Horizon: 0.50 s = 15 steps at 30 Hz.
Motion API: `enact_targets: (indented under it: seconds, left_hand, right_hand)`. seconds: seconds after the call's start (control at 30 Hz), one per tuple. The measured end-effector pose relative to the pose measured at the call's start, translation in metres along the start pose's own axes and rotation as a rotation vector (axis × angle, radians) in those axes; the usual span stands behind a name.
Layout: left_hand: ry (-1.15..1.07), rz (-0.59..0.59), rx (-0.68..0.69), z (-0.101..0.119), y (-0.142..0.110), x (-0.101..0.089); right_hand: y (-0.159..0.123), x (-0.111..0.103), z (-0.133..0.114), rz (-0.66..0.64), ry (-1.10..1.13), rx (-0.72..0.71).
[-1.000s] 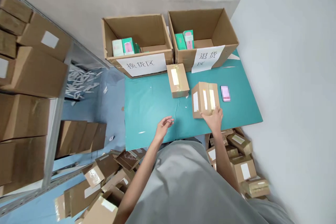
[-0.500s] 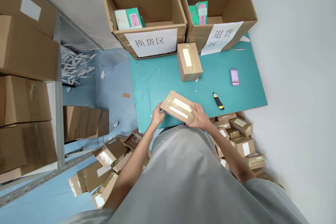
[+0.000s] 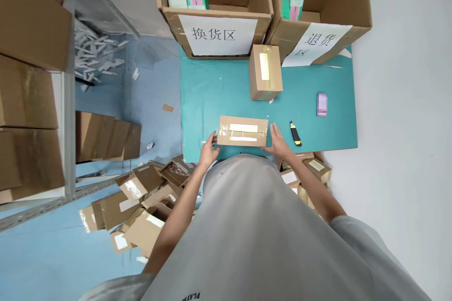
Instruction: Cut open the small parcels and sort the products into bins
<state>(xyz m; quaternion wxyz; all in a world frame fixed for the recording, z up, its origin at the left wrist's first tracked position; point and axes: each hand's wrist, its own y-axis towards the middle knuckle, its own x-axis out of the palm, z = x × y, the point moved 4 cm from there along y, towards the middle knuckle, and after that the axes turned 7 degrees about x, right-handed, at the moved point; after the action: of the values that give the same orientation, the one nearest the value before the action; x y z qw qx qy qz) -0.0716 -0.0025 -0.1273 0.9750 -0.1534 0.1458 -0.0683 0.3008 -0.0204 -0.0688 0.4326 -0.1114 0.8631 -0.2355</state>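
A taped cardboard box point(image 3: 243, 131) with two white labels on top lies lengthwise near the table's front edge, between my hands. My left hand point(image 3: 210, 150) has its curved fingers against the box's left end. My right hand point(image 3: 278, 145) is at the right end, fingers stretched and spread, its thumb close to the lower corner. A black and yellow utility knife point(image 3: 295, 133) lies on the table to the right of my right hand. Farther back, a second taped box point(image 3: 265, 74) stands against the large cartons.
Two large open cartons with paper signs, the left carton point(image 3: 169, 28) and right carton point(image 3: 334, 47), hold green-and-pink boxes. A phone-like object point(image 3: 321, 104) lies on the teal table point(image 3: 197, 99). Shelved cartons point(image 3: 28, 99) stand left. Loose cardboard boxes point(image 3: 144, 216) fill the floor below.
The box came toward me and left, was tipped and turned, and now lies level and squared. The utility knife has come into sight. My view has shifted downward.
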Motion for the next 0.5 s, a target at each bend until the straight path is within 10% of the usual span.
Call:
enact_targets:
  seconds: [0.3, 0.5]
  left_hand:
    - [0.087, 0.02, -0.08, -0.003, 0.008, 0.021]
    - [0.059, 0.005, -0.054, 0.04, 0.004, 0.019]
  right_hand:
    - [-0.001, 0.044, 0.014, -0.133, 0.32, 0.059]
    - [0.008, 0.009, 0.008, -0.043, 0.525, 0.1]
